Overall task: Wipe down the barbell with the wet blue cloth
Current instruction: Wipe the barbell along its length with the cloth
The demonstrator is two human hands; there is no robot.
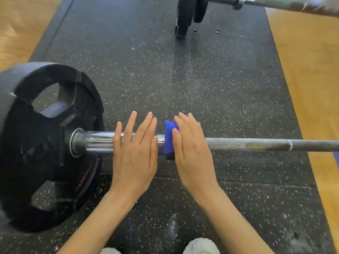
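Observation:
The barbell (pixel 256 144) lies across the black speckled mat, with a big black plate (pixel 42 143) on its left sleeve (pixel 95 142). A blue cloth (pixel 168 142) is draped over the bar where sleeve meets shaft. My right hand (pixel 192 151) lies flat on the cloth's right part, fingers straight, pressing it on the bar. My left hand (pixel 135 153) rests palm down on the shiny sleeve just left of the cloth, fingers spread and straight. Most of the cloth is hidden under my right hand.
A second barbell (pixel 275 2) with black plates (pixel 185 15) stands at the far edge of the mat (pixel 201 79). Wooden floor (pixel 311 70) borders the mat on both sides. My white shoes (pixel 201 246) show at the bottom.

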